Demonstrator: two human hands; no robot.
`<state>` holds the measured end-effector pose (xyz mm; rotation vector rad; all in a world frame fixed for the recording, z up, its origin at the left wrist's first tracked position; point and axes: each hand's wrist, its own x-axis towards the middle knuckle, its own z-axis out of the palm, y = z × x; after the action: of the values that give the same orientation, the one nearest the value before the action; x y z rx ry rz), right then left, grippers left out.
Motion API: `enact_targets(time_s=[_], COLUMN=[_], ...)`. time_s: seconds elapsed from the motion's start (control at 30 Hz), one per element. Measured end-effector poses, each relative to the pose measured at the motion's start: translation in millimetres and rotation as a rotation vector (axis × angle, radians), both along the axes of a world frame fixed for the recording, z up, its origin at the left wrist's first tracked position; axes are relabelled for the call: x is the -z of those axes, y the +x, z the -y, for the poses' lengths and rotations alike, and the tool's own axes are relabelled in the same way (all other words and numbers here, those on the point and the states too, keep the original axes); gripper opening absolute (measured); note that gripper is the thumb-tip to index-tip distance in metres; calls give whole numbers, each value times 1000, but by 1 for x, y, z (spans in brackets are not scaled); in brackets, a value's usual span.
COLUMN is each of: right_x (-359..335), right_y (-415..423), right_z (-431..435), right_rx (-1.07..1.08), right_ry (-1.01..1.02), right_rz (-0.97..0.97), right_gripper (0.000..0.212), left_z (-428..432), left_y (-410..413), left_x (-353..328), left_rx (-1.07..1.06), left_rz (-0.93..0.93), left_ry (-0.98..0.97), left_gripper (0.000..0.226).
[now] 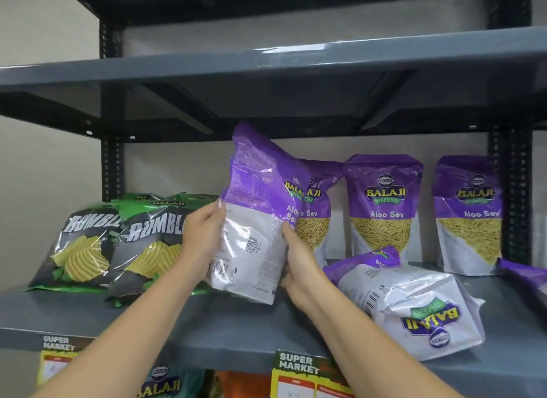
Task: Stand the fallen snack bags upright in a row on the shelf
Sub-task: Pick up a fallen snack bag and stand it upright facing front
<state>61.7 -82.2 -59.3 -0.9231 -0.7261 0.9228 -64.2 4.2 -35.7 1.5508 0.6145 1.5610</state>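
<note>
Your left hand point(204, 234) and right hand point(299, 267) grip a purple-and-white plastic snack bag point(254, 220) upright on the grey metal shelf point(236, 332).

The held purple bag point(254, 220) covers most of the upright purple bag behind it point(318, 208), leaving only that bag's right part showing; its small back print is too blurred to read; the right hand point(299, 267) has its fingertips tucked out of sight behind the held bag's edge; at the far right a fallen purple bag point(529, 282) is cut by the frame edge; below the shelf point(236, 335), the lower-shelf bags point(162, 383) and yellow price tags point(299, 374) run off the bottom edge; the green bags at the back left point(142, 196) sit mostly hidden behind the Rumbles bags point(148, 249).
</note>
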Motion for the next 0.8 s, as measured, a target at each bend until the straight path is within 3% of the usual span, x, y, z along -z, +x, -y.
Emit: enact_targets(time_s=[0.2, 0.47, 0.6, 0.8], right_x=[17, 24, 20, 19], right_y=[7, -3, -3, 14], right_z=[3, -3, 0, 14], right_rx=[311, 450, 473, 501], right_ry=[114, 87, 84, 65], right_rz=[221, 326, 301, 328], right_gripper=[19, 28, 25, 12], left_z=[-9, -13, -6, 11], left_y=[11, 15, 18, 30], left_x=[23, 46, 48, 53], left_rx=[184, 313, 316, 290], left_rz=[2, 266, 303, 216], left_ry=[-136, -405, -405, -325], left_gripper=[26, 28, 28, 30])
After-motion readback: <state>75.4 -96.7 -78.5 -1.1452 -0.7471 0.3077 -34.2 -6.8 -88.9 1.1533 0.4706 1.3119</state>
